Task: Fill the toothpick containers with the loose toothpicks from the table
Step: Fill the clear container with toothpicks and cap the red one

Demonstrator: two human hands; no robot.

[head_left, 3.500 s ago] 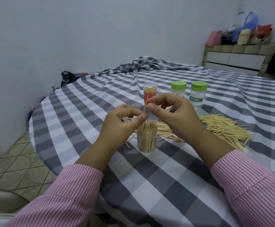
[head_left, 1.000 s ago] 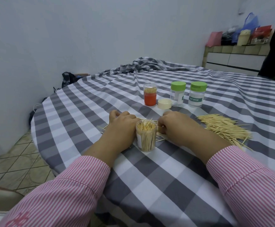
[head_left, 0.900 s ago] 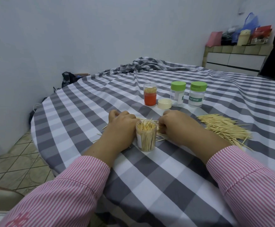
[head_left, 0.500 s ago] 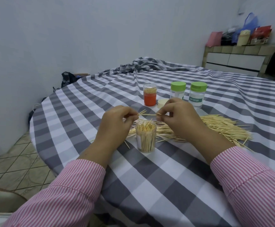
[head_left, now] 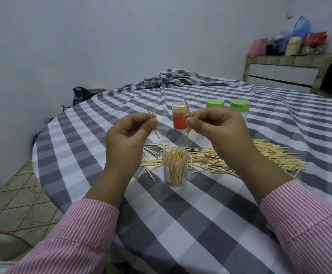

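Toothpicks are now up off the cloth: half a second ago both hands shared one small bunch held level between them, and now that bunch is split. The left hand pinches two or three sticks between thumb and curled fingers, tips slanting down to the right. The right hand pinches its own few, held nearly upright; the exact count is hard to tell from here. Both hover above the clear open container, which stands on the checked tablecloth just below and between them. That suggests the next drop into the container is close.

The container looks packed nearly to its rim, pale sticks standing on end, a few tips poking above. Behind and to its right, touching nothing but the cloth, the loose toothpicks spread in a wide fan, so plenty of work remains. Farther back stand an orange-banded container and two green-lidded jars, partly hidden by the right hand
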